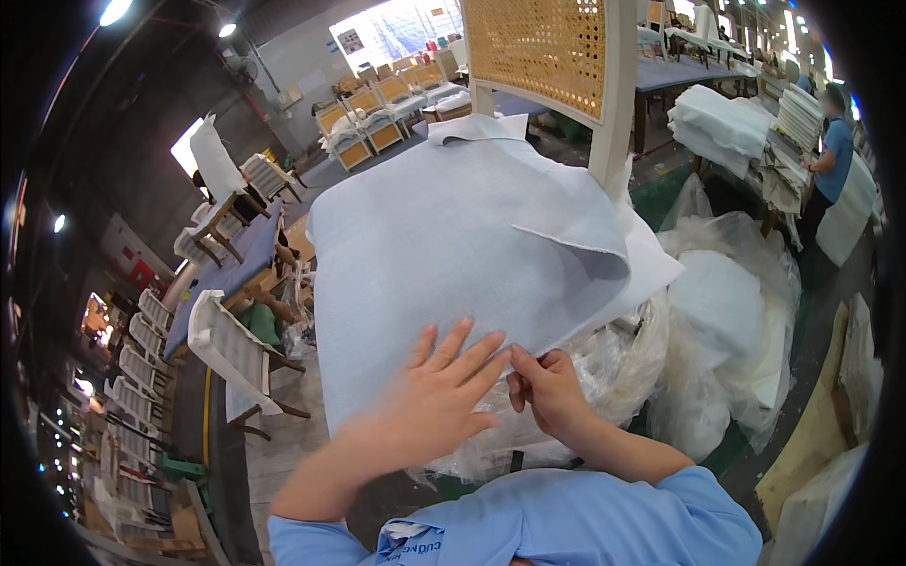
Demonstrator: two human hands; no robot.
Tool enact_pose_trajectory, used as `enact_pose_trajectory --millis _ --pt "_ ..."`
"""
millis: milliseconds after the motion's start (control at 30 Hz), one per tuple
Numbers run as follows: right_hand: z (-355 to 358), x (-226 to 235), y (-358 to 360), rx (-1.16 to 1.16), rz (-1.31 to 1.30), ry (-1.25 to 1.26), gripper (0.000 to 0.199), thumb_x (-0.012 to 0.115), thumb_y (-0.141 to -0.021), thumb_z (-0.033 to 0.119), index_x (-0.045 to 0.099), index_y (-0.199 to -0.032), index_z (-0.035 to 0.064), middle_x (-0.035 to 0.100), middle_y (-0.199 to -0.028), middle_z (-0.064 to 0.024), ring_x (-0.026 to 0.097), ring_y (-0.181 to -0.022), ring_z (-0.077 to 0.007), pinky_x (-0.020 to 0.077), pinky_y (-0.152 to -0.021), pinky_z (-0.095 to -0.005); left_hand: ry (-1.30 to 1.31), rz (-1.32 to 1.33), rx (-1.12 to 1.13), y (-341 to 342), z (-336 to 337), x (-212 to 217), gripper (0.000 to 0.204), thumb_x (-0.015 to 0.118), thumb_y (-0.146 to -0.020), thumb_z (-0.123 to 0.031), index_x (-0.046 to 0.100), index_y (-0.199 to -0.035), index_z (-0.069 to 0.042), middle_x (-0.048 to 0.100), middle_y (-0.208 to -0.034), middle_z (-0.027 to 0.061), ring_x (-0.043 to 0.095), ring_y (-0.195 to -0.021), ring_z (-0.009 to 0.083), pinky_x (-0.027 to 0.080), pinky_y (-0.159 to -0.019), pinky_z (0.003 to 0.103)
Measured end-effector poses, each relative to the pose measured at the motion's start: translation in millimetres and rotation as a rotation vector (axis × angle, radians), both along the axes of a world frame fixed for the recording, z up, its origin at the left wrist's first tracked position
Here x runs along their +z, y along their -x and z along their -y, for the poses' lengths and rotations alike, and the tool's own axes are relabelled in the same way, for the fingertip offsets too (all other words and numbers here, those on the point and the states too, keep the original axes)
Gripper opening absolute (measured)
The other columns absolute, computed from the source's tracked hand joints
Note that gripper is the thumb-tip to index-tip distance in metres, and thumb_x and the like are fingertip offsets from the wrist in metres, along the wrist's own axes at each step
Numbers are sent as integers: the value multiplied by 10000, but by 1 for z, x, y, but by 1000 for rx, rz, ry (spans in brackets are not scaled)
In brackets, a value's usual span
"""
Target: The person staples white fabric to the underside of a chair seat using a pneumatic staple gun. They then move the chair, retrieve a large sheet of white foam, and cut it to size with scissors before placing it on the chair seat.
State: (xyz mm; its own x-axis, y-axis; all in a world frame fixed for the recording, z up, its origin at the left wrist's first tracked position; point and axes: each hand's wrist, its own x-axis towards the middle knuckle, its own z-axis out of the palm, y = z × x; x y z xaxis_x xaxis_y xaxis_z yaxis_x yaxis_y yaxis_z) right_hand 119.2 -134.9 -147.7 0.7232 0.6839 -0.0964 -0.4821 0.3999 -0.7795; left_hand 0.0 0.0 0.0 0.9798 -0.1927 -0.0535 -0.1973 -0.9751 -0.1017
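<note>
A pale blue-grey fabric sheet [425, 217] is draped over the seat of a chair whose back has a woven cane panel [538, 52]. Its right side is folded over, and its far edge curls up near the chair back. My left hand [448, 387] lies with fingers spread on the near part of the fabric, slightly blurred. Just right of it, my right hand [549, 389] pinches the fabric's near edge between thumb and fingers. White material [651, 255] sticks out from under the fabric on the right.
Clear plastic bags [727, 330] with white contents stand on the floor at right. A white upholstered chair [231, 354] stands at left, near a blue-topped table [231, 264]. Several cane-backed chairs [377, 108] are lined up behind. A person in blue [832, 156] stands at far right beside stacked white padding [722, 123].
</note>
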Motion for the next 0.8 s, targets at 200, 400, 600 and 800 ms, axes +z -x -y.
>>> enact_pose_trajectory --millis 200,400,600,800 --pt "-5 -9 4 -60 46 -34 330 693 -994 275 613 -757 60 575 -599 -37 506 -477 -129 394 -454 -284 27 99 92 -47 -60 54 592 530 -1045 -397 394 -1584 -194 373 -1631 148 279 -1522 433 205 -1237 579" --pt "-8 -6 5 -58 -8 -49 279 716 -982 261 630 -833 42 604 -639 -59 545 -508 -145 434 -457 -292 108 127 32 -107 -89 6 622 492 -1056 -459 327 -1616 -244 273 -1676 156 251 -1524 460 174 -1246 583" --pt "-9 -17 2 -39 11 -27 241 714 -983 237 639 -859 45 607 -649 -51 545 -523 -142 437 -463 -290 -46 165 -74 -108 -85 -8 745 558 -991 -559 288 -1627 -281 230 -1684 181 253 -1500 520 207 -1230 601" --pt "-31 -48 -6 -104 19 23 236 720 -979 224 628 -846 52 589 -642 -35 507 -517 -123 396 -471 -270 -150 250 -161 -108 -62 -15 881 713 -888 -511 286 -1620 -273 271 -1651 209 330 -1437 567 308 -1192 590"
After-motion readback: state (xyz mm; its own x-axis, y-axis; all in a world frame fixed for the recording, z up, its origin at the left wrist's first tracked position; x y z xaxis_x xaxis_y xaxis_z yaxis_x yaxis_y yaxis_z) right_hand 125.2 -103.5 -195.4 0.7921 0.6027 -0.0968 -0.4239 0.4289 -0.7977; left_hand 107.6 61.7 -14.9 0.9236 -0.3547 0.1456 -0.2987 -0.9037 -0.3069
